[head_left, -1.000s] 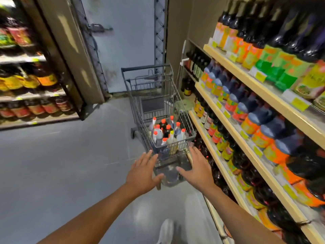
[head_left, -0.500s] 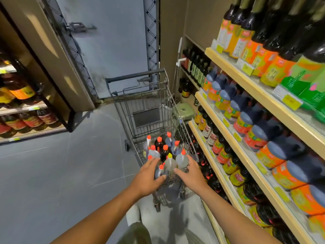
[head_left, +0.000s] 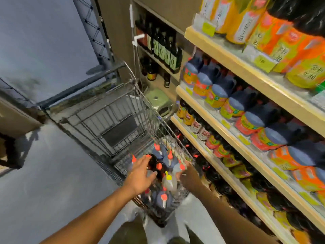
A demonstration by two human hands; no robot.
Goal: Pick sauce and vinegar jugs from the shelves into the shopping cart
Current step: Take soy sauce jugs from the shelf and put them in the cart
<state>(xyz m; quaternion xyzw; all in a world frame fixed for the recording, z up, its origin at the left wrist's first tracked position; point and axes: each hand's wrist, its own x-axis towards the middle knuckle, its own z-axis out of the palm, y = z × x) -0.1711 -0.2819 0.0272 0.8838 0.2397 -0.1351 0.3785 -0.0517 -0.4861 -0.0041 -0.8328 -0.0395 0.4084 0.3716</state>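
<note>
1. On my feed the shopping cart (head_left: 109, 118) stands at the middle of the view, tilted by the wide lens, with its wire basket running away from me and its dark handle bar at the far end.
2. The jugs (head_left: 164, 199) already picked stand packed together in the near end of the basket, orange caps up, with one yellow-capped bottle (head_left: 168, 182) among them.
3. My left grip (head_left: 140, 175) hovers over the near left part of that cluster, palm down, fingers spread and loose; it holds nothing, and I cannot tell whether the fingertips brush a cap.
4. My right grip (head_left: 189, 178) is at the near right edge of the basket, just beside the wire wall. It is in shadow and blurred, so I cannot tell whether it is open or closed, or whether it grasps the rim.
5. Left of the cart lies open grey floor (head_left: 44, 173), with plenty of room on that side.
6. The far half of the basket is bare wire, free of jugs.
7. Right of the cart the shelves (head_left: 228, 131) run close along its side, leaving only a narrow gap.
8. The middle shelf carries a row of blue-topped jugs (head_left: 253, 118) with orange and yellow labels; the top shelf holds dark bottles with orange and yellow labels; the lower shelves hold dark jugs.
9. A green stool (head_left: 158, 99) sits on the floor beyond the cart's right side.
</note>
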